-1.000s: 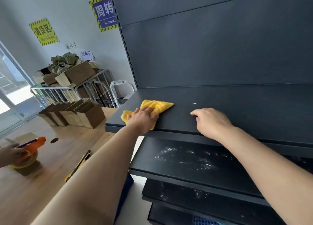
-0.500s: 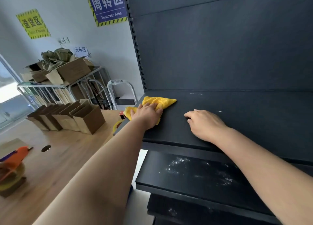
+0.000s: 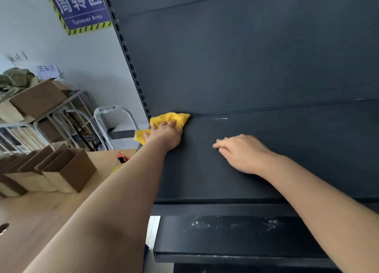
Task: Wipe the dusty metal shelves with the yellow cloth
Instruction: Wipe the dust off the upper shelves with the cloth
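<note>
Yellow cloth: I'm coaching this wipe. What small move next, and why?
Probably slide the yellow cloth right along the back edge of the shelf: the left hand holds it in the back left corner, and a pale streak lies just beyond.

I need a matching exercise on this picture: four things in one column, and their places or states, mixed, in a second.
1 yellow cloth
2 right hand
3 lower shelf
4 blue sign

a white dust marks
b under the left hand, at the back corner
c high on the left
d rests on the upper shelf, holds nothing

Pairs: 1-b, 2-d, 3-a, 4-c
</note>
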